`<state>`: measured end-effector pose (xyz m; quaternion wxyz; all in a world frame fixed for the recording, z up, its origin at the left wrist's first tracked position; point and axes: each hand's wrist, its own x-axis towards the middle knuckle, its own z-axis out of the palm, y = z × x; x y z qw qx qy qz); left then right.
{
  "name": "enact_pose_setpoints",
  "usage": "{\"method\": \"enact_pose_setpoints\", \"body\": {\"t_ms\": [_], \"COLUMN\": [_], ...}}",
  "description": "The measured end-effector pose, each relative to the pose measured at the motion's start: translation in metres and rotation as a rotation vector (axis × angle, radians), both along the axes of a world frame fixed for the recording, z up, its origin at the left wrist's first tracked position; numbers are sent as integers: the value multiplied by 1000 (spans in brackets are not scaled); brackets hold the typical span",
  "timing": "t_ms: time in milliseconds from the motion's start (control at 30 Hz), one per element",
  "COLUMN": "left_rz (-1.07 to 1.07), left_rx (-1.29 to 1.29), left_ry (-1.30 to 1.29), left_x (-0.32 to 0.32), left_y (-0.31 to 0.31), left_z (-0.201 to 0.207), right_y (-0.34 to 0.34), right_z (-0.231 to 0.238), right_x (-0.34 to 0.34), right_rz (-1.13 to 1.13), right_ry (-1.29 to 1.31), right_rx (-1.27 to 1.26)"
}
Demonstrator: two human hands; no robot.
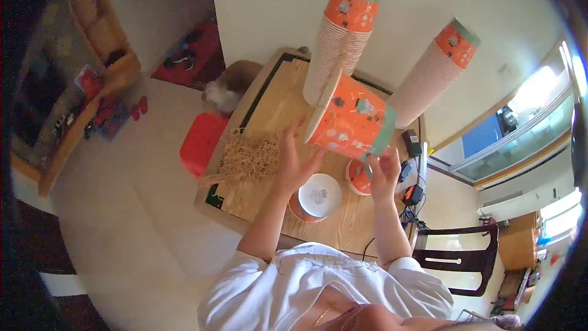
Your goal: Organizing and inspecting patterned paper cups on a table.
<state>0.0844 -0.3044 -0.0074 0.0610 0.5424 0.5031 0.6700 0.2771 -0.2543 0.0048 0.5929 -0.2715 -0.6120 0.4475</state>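
An orange paper tub (356, 117) with a green band around its base is held tilted on its side above the table. My right hand (384, 175) grips it at the green base edge, fingers closed. My left hand (298, 162) is beside the rim with fingers spread, and whether its thumb touches the tub I cannot tell. A tan cord runs up from the tub's rim. Below my hands stand a tub with a white inside (320, 195) and another orange tub (358, 178), partly hidden. Left of my left hand lies a heap of tan twisted cords (248, 154).
Two tall stacks of nested tubs, the left stack (344, 30) and the right stack (429, 76), rise at the table's far side. Black power adapters (413, 195) and cables lie along the right edge. A red stool (202, 144) and a dark chair (456, 257) flank the wooden table (275, 101).
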Motion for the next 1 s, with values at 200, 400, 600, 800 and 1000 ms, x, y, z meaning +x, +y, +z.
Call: {"method": "enact_pose_setpoints", "body": {"t_ms": [200,400,600,800,1000], "left_rz": [-151,-87,-291,64,173], "left_rx": [-300,-28,6,77,101], "left_ry": [200,-51,-195,281,483], "left_x": [-13,26,49,22,-27], "left_y": [3,34,108,182,238], "left_z": [-31,22,49,35,65], "right_y": [12,66,181,263,318], "right_z": [4,66,233,297,311], "right_x": [14,38,36,7,-23], "right_rz": [59,-219,-359,-257,-185], "right_ry": [17,-378,-741,-883,-999], "right_rx": [-88,379,907,990,1001]}}
